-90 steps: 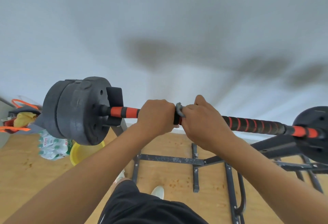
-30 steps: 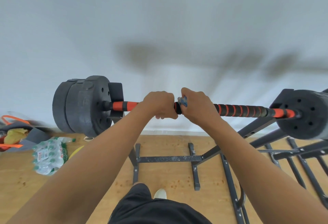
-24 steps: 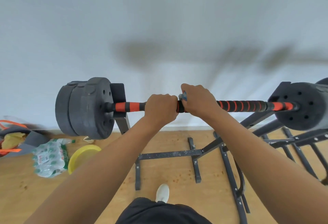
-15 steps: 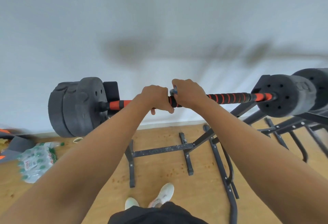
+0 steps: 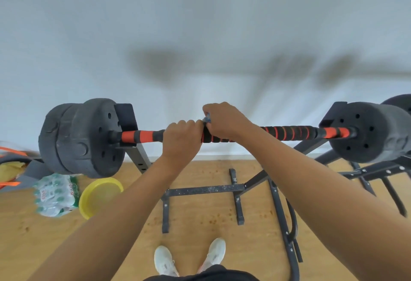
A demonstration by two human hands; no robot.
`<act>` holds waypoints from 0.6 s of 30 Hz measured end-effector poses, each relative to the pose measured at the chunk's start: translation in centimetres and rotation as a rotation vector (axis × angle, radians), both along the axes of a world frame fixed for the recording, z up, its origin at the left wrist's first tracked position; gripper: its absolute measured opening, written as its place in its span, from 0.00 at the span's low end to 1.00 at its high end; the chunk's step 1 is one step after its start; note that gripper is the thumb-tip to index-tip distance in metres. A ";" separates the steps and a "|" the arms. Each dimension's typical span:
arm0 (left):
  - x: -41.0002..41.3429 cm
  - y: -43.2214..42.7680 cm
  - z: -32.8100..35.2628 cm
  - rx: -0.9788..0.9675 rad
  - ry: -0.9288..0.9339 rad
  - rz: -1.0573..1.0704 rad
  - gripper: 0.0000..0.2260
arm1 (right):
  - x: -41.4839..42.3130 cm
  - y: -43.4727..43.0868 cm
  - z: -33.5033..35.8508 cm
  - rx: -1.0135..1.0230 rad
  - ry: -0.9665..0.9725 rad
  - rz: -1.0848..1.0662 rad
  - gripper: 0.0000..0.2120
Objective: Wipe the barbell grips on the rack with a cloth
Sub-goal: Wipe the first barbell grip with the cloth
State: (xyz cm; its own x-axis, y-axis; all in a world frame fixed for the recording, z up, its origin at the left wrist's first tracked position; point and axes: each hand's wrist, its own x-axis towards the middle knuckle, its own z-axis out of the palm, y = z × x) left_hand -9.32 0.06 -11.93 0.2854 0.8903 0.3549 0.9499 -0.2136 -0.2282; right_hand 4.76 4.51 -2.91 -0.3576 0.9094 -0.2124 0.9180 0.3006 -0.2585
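Both hands on black-and-orange foam-gripped barbell bar [image 5: 289, 132]: left hand [image 5: 181, 139] fingers curled round it, right hand [image 5: 224, 120] fingers pinching small blue-grey cloth [image 5: 207, 118] against it.

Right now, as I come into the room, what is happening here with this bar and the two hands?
A person stands at a black metal rack that carries a black and orange barbell with dark round weight plates at each end. The left hand grips the middle of the bar. Beside it, touching it, the right hand presses a small bluish cloth around the striped foam grip. Only a corner of the cloth shows. On the wooden floor lies a yellow bowl.
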 end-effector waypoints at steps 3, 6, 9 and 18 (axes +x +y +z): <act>-0.2 1.2 3.0 -0.333 -0.046 0.012 0.09 | 0.1 0.7 0.6 -0.061 0.022 0.059 0.05; -1.0 3.6 7.4 -0.914 -0.201 0.042 0.19 | 0.7 0.7 1.5 -0.117 0.032 0.083 0.01; -0.8 4.5 8.3 -1.281 -0.367 0.064 0.12 | 1.2 0.1 1.9 -0.127 0.028 0.134 0.05; -0.3 0.8 3.1 -0.377 -0.105 -0.022 0.11 | 0.7 -0.6 0.1 -0.043 -0.003 0.056 0.08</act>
State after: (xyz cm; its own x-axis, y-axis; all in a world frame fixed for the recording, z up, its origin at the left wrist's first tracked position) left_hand -9.64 0.83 -8.80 0.2851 0.9579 0.0321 0.9583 -0.2842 -0.0314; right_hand 5.43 3.88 -2.82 -0.4072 0.8781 -0.2514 0.9007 0.3404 -0.2698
